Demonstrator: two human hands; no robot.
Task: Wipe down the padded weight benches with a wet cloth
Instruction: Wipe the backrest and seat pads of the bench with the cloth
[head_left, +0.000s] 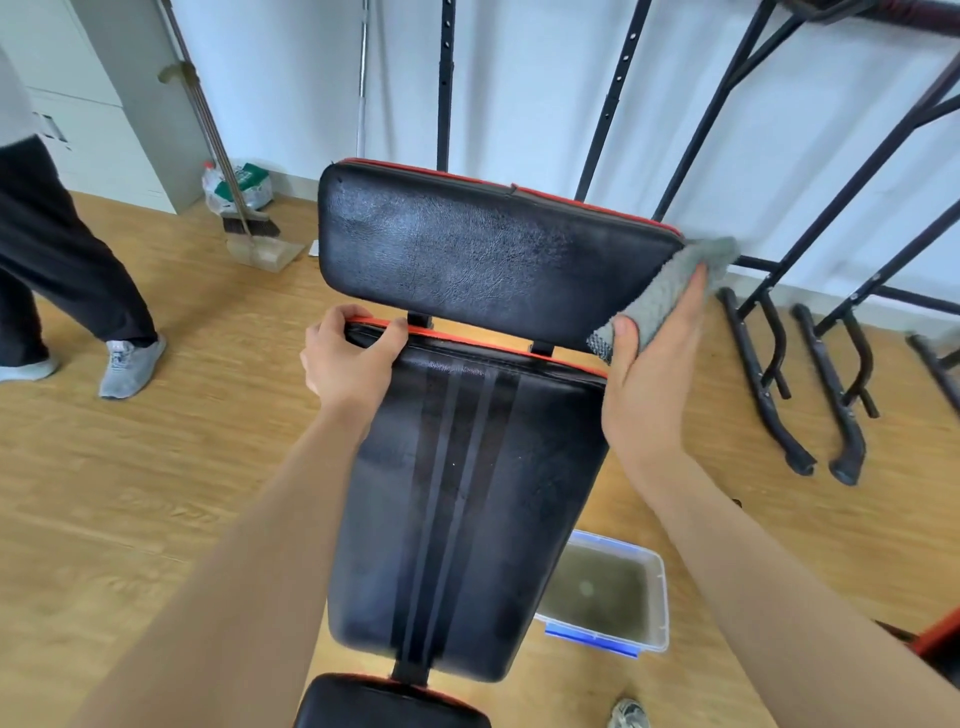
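A black padded weight bench with red trim fills the middle of the view. Its upper pad (483, 260) shines with damp streaks, and the long back pad (467, 509) runs down toward me. My left hand (353, 358) grips the top left corner of the back pad, fingers curled over its red edge. My right hand (654, 358) presses a grey cloth (675, 291) with straight fingers against the right end of the upper pad. A small seat pad (389, 701) shows at the bottom edge.
A clear plastic tub of murky water (608, 597) sits on the wooden floor right of the bench. Black metal rack frames (810, 374) stand at the right. Another person's legs (62, 291) are at the left. A broom and dustpan (254, 234) lean by the wall.
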